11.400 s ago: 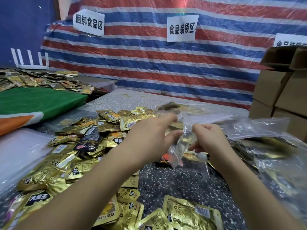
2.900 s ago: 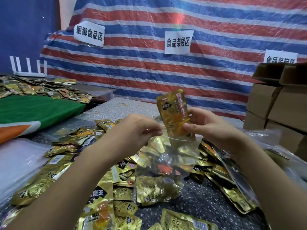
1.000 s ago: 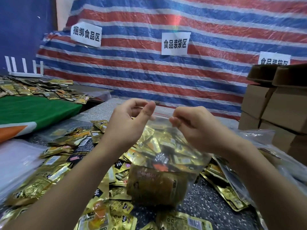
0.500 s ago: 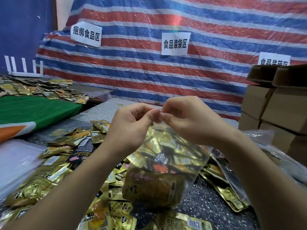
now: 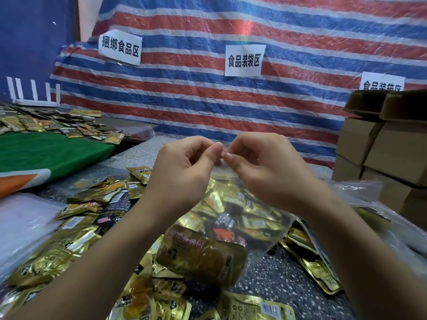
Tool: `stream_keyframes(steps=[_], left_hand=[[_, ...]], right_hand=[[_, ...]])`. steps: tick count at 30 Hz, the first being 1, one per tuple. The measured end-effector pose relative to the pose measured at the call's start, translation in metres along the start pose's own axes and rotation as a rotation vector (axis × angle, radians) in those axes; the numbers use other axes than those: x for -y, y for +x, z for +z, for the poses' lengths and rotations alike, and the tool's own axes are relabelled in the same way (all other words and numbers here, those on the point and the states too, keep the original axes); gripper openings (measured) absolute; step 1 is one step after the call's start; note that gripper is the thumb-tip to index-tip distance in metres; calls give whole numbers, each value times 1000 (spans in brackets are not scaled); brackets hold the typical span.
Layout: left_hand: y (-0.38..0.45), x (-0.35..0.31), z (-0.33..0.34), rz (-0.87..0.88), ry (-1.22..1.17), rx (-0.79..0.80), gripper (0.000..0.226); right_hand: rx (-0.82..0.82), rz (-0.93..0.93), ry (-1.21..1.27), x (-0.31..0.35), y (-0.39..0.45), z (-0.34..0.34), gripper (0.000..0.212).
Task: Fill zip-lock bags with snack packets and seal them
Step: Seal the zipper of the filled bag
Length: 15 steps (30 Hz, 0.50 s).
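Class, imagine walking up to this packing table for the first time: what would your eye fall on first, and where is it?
Centre frame, the left hand and right hand meet fingertip to fingertip, pinching the top edge of a clear zip-lock bag stuffed with snack packets. Loose gold packets litter the speckled table below. Behind hangs a red, white and blue striped tarp bearing paper signs.

On the striped tarp at the far side, the left paper sign (image 5: 120, 47) reads 捆绑食品区, the middle sign (image 5: 244, 60) reads 食品装袋区, and the right sign (image 5: 381, 83) is half hidden by boxes; packet print is too blurred to read.
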<state>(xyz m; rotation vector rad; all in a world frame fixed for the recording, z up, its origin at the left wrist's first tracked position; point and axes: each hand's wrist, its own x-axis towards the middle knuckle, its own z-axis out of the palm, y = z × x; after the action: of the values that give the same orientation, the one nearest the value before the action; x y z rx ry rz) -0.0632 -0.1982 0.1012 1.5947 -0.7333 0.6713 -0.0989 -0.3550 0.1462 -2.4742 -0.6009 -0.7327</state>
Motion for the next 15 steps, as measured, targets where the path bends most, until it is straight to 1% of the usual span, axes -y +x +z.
stream_keyframes(steps=[3, 6, 11, 15], left_hand=[[0, 1, 0, 20, 19, -3, 19], [0, 0, 1, 39, 36, -3, 17], [-1, -1, 0, 64, 76, 28, 14], [-4, -1, 2, 80, 86, 9, 15]], right_hand=[[-30, 11, 45, 0, -2, 3, 15], [-26, 30, 77, 0, -3, 4, 16], [-59, 30, 35, 0, -5, 5, 16], [-86, 36, 24, 0, -4, 9, 15]])
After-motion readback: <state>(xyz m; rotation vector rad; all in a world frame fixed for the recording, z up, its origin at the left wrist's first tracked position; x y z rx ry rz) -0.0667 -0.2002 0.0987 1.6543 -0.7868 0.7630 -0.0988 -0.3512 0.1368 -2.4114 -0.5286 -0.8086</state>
